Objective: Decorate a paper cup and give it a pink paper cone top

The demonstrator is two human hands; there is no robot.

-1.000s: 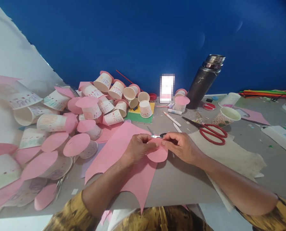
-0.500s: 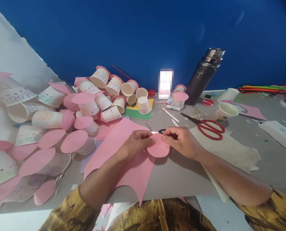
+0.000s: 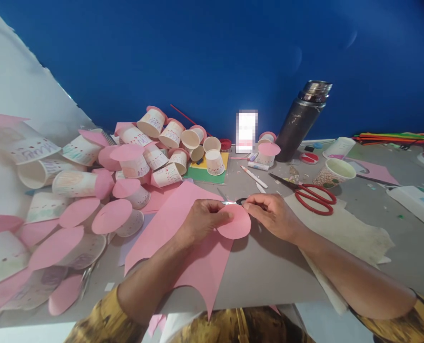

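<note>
A round pink paper disc [image 3: 235, 225] is held up between my two hands, over the table. My left hand [image 3: 203, 220] pinches its upper left edge between thumb and fingers. At the upper right edge, my right hand [image 3: 269, 214] has its thumb and fingertips closed on the rim. Just behind the disc lie small scissors with black handles [image 3: 241, 201], partly covered by it. A large pink paper sheet [image 3: 172, 219] with curved cut-outs lies beneath my left forearm.
Several decorated paper cups [image 3: 133, 166] with pink discs crowd the left side. Red-handled scissors [image 3: 315, 199] rest on a cream cloth [image 3: 354, 233] at right. A dark thermos [image 3: 302, 121], a patterned cup [image 3: 333, 172] and a white power strip [image 3: 417, 207] stand beyond.
The disc has turned slightly in my fingers and my right hand has shifted a little along its edge. The whole view has moved slightly, so the table sits lower.
</note>
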